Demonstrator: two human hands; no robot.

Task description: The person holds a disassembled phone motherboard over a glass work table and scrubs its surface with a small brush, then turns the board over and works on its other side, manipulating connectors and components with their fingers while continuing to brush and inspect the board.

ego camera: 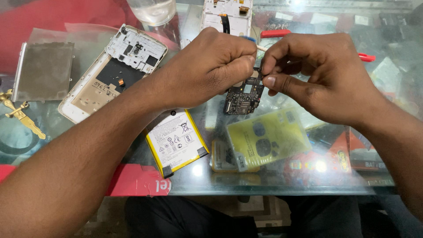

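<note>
Both hands meet over a glass table [264, 187]. My left hand [205, 68] is closed around the top of a small black circuit board [243, 98], which hangs upright beneath it. My right hand [321, 75] pinches the board's upper right edge with thumb and forefinger. A thin pale stick [261, 48] pokes out between the two hands; which hand holds it is hidden. Just below the left wrist lies a yellow and white phone battery [176, 141]. A yellow plastic packet [268, 139] lies under the board.
An opened white phone frame [112, 72] lies at the left, beside a grey metal plate [43, 71]. Another white phone frame [227, 15] and a glass [152, 9] stand at the back. A red-handled tool [275, 33] lies behind the hands. Gold metal pieces [20, 115] sit far left.
</note>
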